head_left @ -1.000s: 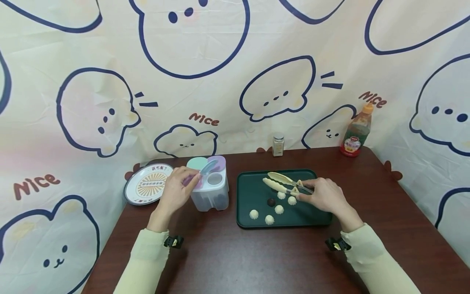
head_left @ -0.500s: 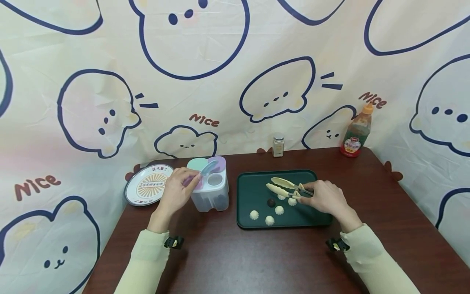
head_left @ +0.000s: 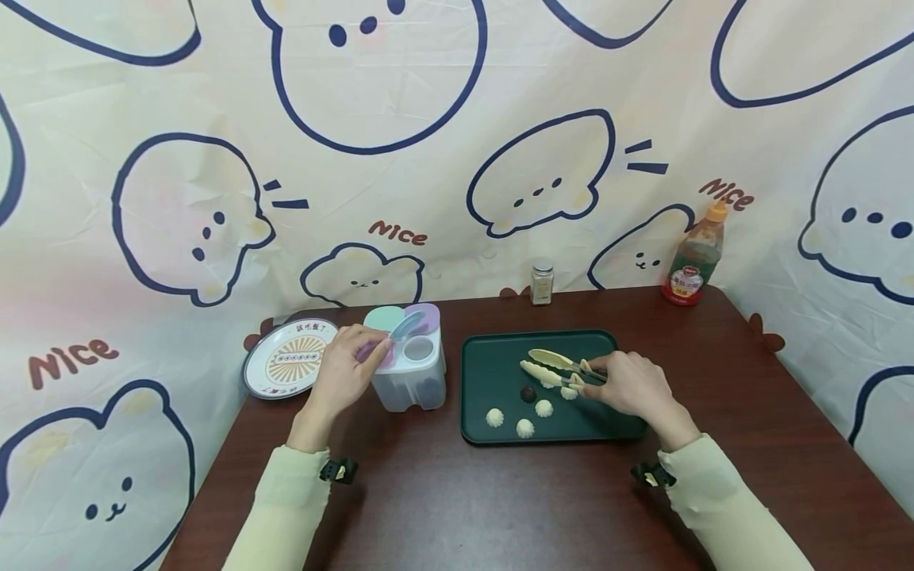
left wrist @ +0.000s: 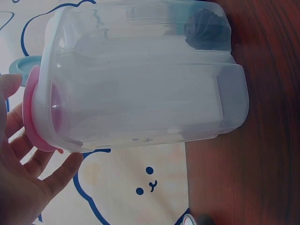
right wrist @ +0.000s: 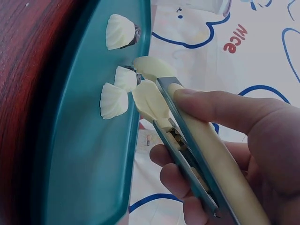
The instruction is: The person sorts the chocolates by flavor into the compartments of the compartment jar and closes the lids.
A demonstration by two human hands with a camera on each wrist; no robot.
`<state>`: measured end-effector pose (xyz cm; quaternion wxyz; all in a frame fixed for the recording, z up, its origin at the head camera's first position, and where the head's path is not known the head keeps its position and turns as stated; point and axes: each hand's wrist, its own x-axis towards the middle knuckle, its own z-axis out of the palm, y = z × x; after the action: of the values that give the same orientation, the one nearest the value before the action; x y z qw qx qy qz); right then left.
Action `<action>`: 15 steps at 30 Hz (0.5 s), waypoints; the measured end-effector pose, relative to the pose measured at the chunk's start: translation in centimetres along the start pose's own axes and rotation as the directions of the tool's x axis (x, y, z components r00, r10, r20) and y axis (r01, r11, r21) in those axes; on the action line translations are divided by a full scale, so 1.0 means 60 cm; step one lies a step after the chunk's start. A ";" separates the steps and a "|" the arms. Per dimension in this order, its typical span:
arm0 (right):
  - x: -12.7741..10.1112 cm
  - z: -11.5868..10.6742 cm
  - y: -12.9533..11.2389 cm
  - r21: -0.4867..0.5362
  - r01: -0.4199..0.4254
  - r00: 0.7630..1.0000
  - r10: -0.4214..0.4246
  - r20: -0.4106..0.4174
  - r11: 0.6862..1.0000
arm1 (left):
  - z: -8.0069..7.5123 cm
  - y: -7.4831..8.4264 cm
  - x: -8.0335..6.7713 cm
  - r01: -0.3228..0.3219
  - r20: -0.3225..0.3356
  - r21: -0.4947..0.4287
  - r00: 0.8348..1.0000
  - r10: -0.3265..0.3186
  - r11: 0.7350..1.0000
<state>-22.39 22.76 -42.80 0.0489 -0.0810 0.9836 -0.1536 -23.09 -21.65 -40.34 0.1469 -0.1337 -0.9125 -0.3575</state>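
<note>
My left hand grips the lid edge of a clear plastic compartment container; a bluish flap stands raised and a pink lid lies by my fingers. A dark lump sits inside it. My right hand holds cream tongs low over the green tray. The tong tips are apart, beside a white pleated dumpling. Several more white dumplings and one dark piece lie on the tray.
A patterned plate lies left of the container. A small spice jar and a sauce bottle stand at the table's far edge against the printed cloth. Bare brown tabletop fills the near side.
My right hand has brought the tongs down and slightly right, closer to the dumplings on the tray. My left hand and the container have stayed put.
</note>
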 end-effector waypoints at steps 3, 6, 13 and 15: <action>0.000 0.000 0.000 -0.003 -0.006 1.000 0.006 0.001 1.000 | 0.000 0.000 0.000 -0.003 -0.001 0.000 1.000 0.003 1.000; 0.001 0.000 0.001 -0.001 -0.012 1.000 0.012 0.002 1.000 | 0.000 0.000 0.000 -0.003 0.001 -0.003 1.000 0.003 1.000; 0.001 0.001 0.002 -0.007 -0.016 1.000 0.016 0.007 1.000 | 0.000 -0.002 0.001 0.001 0.008 0.002 1.000 -0.001 1.000; 0.002 0.002 0.002 -0.006 -0.013 1.000 0.013 0.005 1.000 | 0.000 -0.002 0.001 -0.003 0.005 0.003 1.000 0.003 1.000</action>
<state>-22.48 22.81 -42.93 0.0520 -0.0752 0.9845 -0.1500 -23.20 -21.69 -40.38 0.1454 -0.1357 -0.9133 -0.3555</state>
